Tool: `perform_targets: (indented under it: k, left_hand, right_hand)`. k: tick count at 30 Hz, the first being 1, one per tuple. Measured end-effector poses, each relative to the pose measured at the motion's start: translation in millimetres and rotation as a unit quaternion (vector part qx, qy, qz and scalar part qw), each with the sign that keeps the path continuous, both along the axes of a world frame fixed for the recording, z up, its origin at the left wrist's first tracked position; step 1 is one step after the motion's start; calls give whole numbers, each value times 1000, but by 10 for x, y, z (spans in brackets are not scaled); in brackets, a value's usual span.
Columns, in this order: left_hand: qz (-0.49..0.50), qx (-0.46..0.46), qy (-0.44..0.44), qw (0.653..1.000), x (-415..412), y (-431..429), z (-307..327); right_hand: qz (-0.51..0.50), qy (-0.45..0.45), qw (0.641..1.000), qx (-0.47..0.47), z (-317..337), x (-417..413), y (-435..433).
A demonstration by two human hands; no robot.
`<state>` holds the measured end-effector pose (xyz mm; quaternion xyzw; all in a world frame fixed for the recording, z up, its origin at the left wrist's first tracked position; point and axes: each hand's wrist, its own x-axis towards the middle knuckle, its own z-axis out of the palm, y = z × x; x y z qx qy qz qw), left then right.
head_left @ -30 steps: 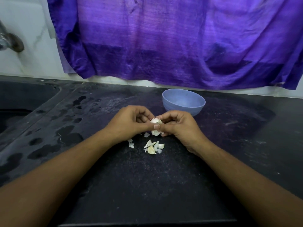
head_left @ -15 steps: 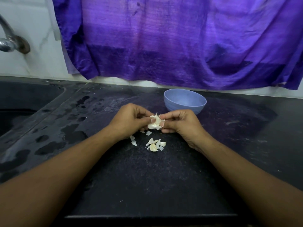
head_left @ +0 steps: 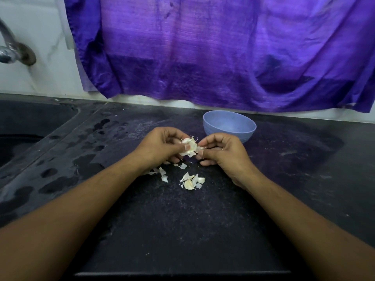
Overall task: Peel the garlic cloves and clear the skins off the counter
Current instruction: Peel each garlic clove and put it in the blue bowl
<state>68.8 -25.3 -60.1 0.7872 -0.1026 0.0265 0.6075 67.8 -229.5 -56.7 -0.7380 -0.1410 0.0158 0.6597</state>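
My left hand (head_left: 162, 148) grips a white piece of garlic (head_left: 189, 147) a little above the black counter (head_left: 182, 224), thumb pressed on its front. My right hand (head_left: 221, 152) pinches a strip of papery skin (head_left: 200, 148) at the garlic's right side. Below the hands, a small heap of cloves and skins (head_left: 191, 181) lies on the counter. More loose skins (head_left: 163, 174) lie to its left, partly under my left wrist.
A pale blue bowl (head_left: 229, 125) stands just behind my right hand. A sink basin (head_left: 24, 128) with a metal tap (head_left: 12, 49) is at the far left, with wet patches beside it. A purple cloth (head_left: 213, 49) hangs on the back wall.
The hands have lifted slightly and drawn a little apart, the right one pulling skin away from the garlic. The camera view has shifted a bit to the left.
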Motion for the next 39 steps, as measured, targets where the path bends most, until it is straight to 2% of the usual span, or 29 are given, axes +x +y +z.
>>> perform_targets:
  k: [10, 15, 22, 25, 31, 35, 39]
  left_hand:
    - [-5, 3, -6, 1000, 5, 17, 27]
    - [0, -2, -8, 1000, 7, 37, 44]
    - [-1, -10, -9, 1000, 20, 53, 44]
    - [-13, -10, -7, 1000, 3, 51, 53]
    - [-39, 5, -3, 999, -39, 8, 78]
    - [-58, 7, -9, 998, -93, -86, 63]
    - [-29, 1, -20, 999, -77, -97, 52]
  right_hand:
    - [20, -5, 999, -35, 25, -1, -84]
    - [43, 6, 999, -20, 44, 4, -100]
    - [90, -9, 989, -119, 133, -42, -220]
    - [110, -6, 985, -129, 158, -66, -255]
    - [-7, -117, 984, -133, 90, -42, -198]
    - [7, -137, 980, -147, 50, -65, -108]
    - [1, -142, 981, -135, 24, -25, -52]
